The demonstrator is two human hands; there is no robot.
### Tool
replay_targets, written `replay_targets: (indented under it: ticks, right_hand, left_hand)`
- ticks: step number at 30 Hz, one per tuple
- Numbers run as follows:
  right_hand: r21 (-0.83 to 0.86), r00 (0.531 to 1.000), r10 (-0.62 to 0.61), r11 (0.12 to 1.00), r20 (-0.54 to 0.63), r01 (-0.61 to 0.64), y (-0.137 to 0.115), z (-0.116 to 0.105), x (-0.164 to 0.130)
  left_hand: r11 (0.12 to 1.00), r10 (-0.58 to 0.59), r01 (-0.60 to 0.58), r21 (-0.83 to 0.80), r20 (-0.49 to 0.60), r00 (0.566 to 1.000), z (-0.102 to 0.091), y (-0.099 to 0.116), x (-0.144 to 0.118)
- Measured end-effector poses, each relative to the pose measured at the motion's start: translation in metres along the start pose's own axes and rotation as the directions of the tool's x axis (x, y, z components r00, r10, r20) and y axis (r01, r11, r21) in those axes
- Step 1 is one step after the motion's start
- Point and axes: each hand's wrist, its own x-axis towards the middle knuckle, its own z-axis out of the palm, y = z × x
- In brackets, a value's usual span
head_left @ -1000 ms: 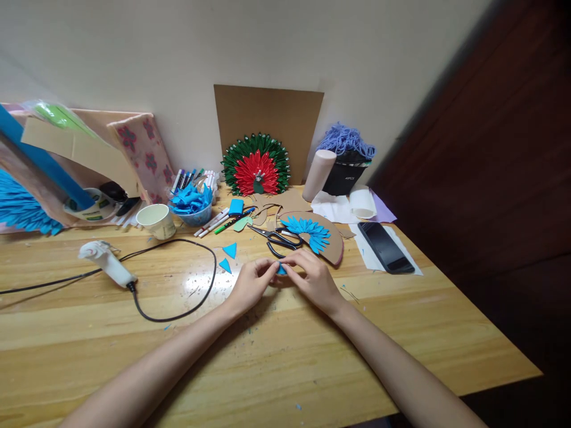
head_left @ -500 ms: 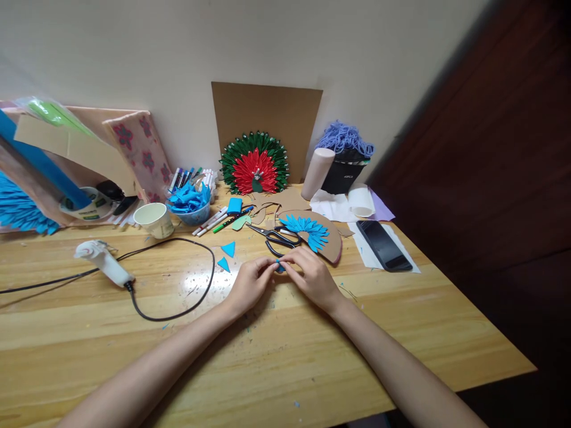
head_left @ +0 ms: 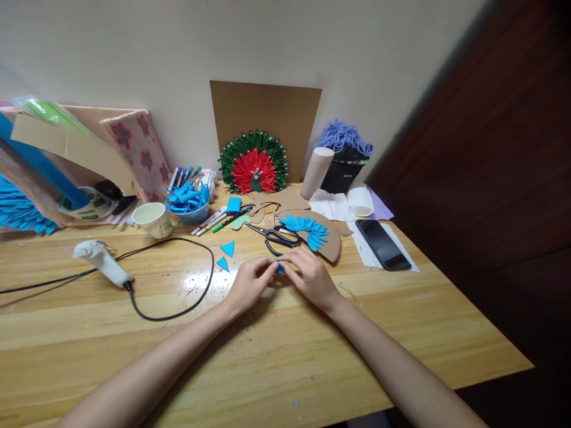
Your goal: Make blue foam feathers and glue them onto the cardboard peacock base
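left hand (head_left: 248, 285) and right hand (head_left: 311, 278) narrowly pinch a small blue piece (head_left: 280, 269) between them, below frame centre; seemingly a folding step, the next move calling for steady pressure.

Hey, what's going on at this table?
A person is pinching a small blue piece between their left hand and right hand. Just beyond the hands are scissors and a curved piece of cardboard with blue petals on part of it. Two blue triangles lie off to the left, and a bowl of blue pieces stands farther back.
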Motion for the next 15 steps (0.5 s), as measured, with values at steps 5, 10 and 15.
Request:
replay_targets:
  ticks: [5,10,15]
  right_hand:
    - [-0.020,0.999,-0.051,0.998,0.017,0.052,-0.0025,0.0002,0.0002]
    - [0.061,1.000,0.008,0.998,0.002,-0.008,-0.0060,-0.0007,0.0003]
    - [0.121,0.998,0.050,0.991,-0.025,-0.047,-0.0075,-0.0020,-0.0002]
  left_hand:
    - [0.997,-0.046,0.043,-0.067,-0.040,0.998,0.0007,-0.0005,0.0000]
    - [0.996,-0.056,0.051,-0.067,-0.069,0.996,0.0003,-0.0039,-0.0003]
    - [0.998,-0.047,0.043,-0.054,-0.088,0.995,0.0005,-0.0054,-0.0015]
